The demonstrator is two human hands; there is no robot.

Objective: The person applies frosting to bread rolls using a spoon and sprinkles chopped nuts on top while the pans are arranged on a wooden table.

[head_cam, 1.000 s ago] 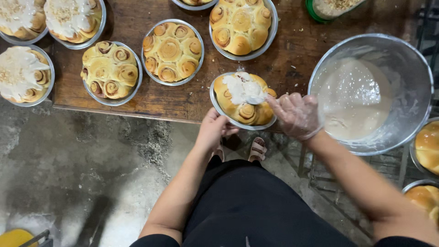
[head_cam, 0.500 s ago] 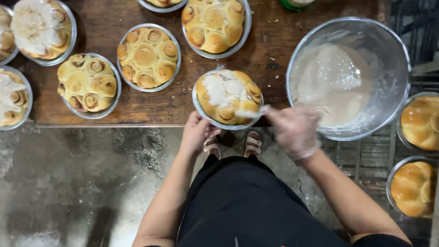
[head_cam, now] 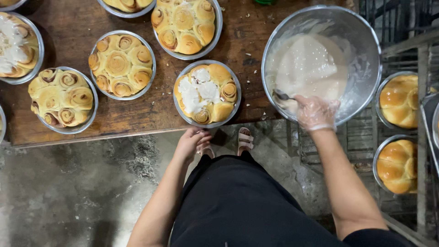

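A round metal pan of cinnamon rolls [head_cam: 206, 93] stands at the near edge of the wooden table [head_cam: 137, 119], with white icing spread over its left half. My left hand [head_cam: 192, 144] hangs just under that edge, fingertips close to the pan's rim; I cannot tell whether they touch. My right hand [head_cam: 315, 112], in a thin clear glove, grips a spoon [head_cam: 281, 95] whose bowl dips into the white icing in a large steel bowl [head_cam: 361, 41] to the right of the pan.
Several more pans of rolls fill the table: un-iced ones [head_cam: 121, 64], [head_cam: 61, 98], [head_cam: 185, 25] and an iced one [head_cam: 16, 48] at far left. Two pans of plain buns [head_cam: 400, 98], [head_cam: 395, 164] sit on a metal rack at right. Concrete floor below.
My right hand has carried the spoon from the pan over to the icing bowl. My left hand has dropped from the pan's rim to below the table edge.
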